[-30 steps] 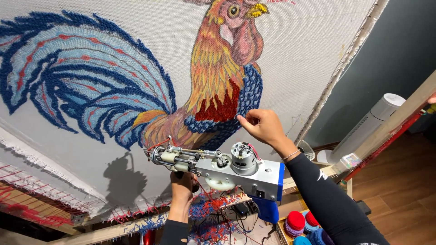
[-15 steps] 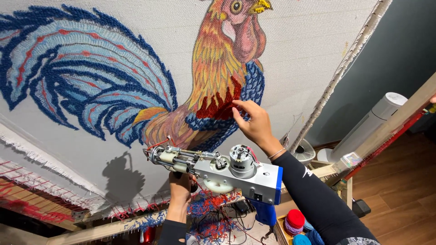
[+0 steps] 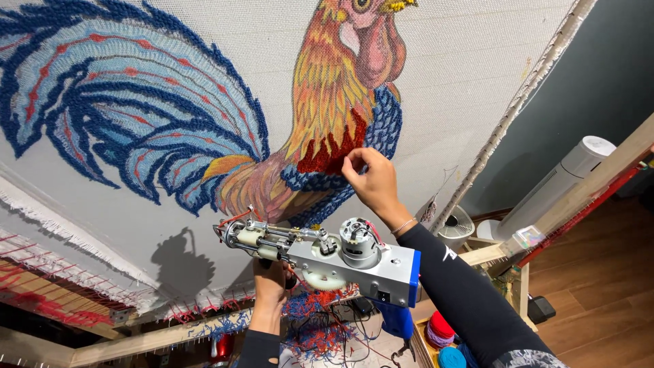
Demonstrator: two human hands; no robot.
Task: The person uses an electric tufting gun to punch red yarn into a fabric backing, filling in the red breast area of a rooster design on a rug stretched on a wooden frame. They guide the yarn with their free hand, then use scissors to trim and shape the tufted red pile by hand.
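A stretched white cloth (image 3: 477, 61) carries a tufted rooster (image 3: 320, 123) with a blue tail, orange neck and red chest. My right hand (image 3: 368, 180) presses its fingertips on the red and blue yarn of the rooster's chest. My left hand (image 3: 269, 289) grips the lower handle of a silver and blue tufting gun (image 3: 327, 255), held just below the cloth with its needle end pointing left. The gun hides most of the left fingers.
The cloth is tacked on a wooden frame (image 3: 579, 187). Red and blue yarn scraps (image 3: 317, 327) lie on the floor below. Yarn balls in a box (image 3: 439, 337), a small white fan (image 3: 455, 228) and a tall white tower appliance (image 3: 565, 177) stand at the right.
My right hand slid up the rooster's chest from the blue patch to the red one. The view shifted up and closer. The gun stayed in my left hand.
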